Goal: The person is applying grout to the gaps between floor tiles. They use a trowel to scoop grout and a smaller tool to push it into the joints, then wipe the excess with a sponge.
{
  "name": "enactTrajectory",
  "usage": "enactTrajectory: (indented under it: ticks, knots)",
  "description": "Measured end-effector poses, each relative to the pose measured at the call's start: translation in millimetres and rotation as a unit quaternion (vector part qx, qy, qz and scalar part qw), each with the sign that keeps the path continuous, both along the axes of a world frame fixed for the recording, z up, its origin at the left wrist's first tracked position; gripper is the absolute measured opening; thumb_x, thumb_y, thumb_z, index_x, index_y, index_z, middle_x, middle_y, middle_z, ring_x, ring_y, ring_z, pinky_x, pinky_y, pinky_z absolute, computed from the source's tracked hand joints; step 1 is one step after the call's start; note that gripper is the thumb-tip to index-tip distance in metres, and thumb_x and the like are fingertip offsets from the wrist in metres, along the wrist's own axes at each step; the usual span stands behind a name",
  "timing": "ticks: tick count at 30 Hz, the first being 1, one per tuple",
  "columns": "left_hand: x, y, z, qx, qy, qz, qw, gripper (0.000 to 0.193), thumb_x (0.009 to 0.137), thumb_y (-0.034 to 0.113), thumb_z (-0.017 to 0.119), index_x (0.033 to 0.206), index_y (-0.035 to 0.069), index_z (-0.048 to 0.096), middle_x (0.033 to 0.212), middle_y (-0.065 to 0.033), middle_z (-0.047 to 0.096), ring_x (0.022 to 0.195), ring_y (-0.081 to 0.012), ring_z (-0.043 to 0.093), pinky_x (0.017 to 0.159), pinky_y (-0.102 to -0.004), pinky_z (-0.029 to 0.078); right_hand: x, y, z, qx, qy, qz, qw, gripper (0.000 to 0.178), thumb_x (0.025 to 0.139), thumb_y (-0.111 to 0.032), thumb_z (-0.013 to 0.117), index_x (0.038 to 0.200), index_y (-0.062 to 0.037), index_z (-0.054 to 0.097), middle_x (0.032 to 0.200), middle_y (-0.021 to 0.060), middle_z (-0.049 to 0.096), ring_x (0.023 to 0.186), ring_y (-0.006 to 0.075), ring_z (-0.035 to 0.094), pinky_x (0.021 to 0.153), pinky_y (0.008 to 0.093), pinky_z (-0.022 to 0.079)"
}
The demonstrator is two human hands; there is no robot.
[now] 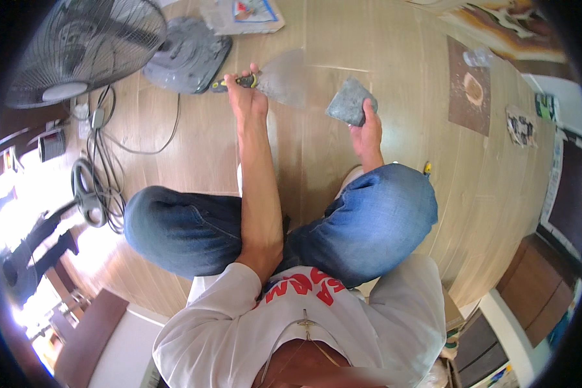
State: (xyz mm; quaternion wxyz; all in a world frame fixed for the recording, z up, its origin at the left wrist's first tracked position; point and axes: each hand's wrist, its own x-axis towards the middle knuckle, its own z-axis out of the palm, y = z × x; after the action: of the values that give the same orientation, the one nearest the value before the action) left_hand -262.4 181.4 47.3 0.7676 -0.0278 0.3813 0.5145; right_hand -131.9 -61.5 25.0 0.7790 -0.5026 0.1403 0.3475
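Observation:
My left hand [247, 97] is closed around the black-and-yellow handle of a scraper [282, 79]. The wide, fan-shaped blade points right and is smeared by motion. Opposite it, my right hand [367, 134] grips a grey, flat-faced, tapered piece [351, 102] by its right edge. Its surface looks mottled, and I cannot tell what it is. A gap separates the blade from the grey piece, and both are held over the wood-look floor [310, 155] in front of my bent knees.
A standing fan [90, 48] with a grey base [191, 55] is at the upper left. Cables [100, 168] run along the left. A plastic bag [242, 14] lies at the top. On the right are a stained brown sheet [462, 110] and a small yellow item [427, 169].

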Motion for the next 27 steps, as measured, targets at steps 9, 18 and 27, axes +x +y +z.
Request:
enactTrajectory:
  ticks: [9,18,27]
  knots:
    - [57,-72,-43,-0.005,0.114,-0.215,0.970,0.039,0.108,0.050,0.049,0.125,0.015,0.051,0.113,-0.0099,0.054,0.105,-0.0291,0.053,0.101,-0.0583,0.045,79,-154,-68,0.080,0.109,-0.247,0.959,0.019,0.105,-0.028,0.056,0.115,-0.0127,0.060,0.117,0.0055,0.067,0.100,0.0225,0.062,0.075,0.0419,0.054]
    - [114,-148,-36,0.059,0.021,-0.395,0.916,0.033,0.107,0.041,0.056,0.125,0.013,0.059,0.123,-0.0137,0.054,0.111,-0.0292,0.054,0.104,-0.0481,0.047,279,-288,-97,-0.111,-0.049,-0.302,0.946,0.026,0.104,-0.025,0.059,0.120,-0.0045,0.058,0.109,0.0123,0.064,0.095,0.0261,0.064,0.084,0.0425,0.058]
    - [177,-239,-18,0.022,-0.041,-0.390,0.920,0.023,0.105,0.026,0.062,0.118,0.008,0.061,0.115,-0.0096,0.062,0.109,-0.0258,0.062,0.103,-0.0442,0.053,79,-186,-57,0.007,-0.107,0.037,0.994,0.044,0.110,-0.037,0.050,0.140,-0.0061,0.056,0.122,0.0062,0.066,0.117,0.0181,0.062,0.101,0.0359,0.049]
